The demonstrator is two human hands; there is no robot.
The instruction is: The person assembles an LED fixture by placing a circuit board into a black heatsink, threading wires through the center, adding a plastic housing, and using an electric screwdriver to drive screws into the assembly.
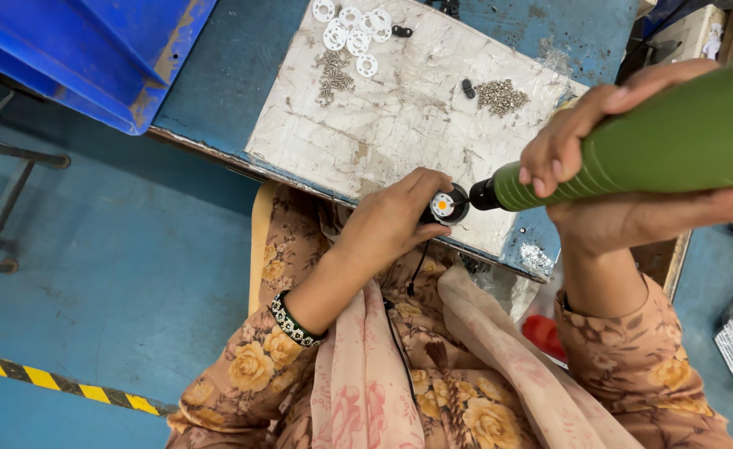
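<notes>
1. My left hand (387,223) closes its grip around a small round black part (448,205) with a white face and an orange centre, holding it at the near edge of the surface (217,91).
2. My right hand (603,179) wraps its grip tight around a green electric screwdriver (632,154), whose black tip points at the face of the round part and touches it.
3. A thin black wire (416,266) hangs from the part down toward my lap.
4. The part sits over a worn white board (400,116) lying on the blue surface.
5. On the board, well apart from my hands, lie white ring-shaped discs (354,29), a pile of screws (333,76) just beside them, and a second pile of screws (500,96) near the screwdriver.
6. A blue bin (92,50) stands at the far left.
</notes>
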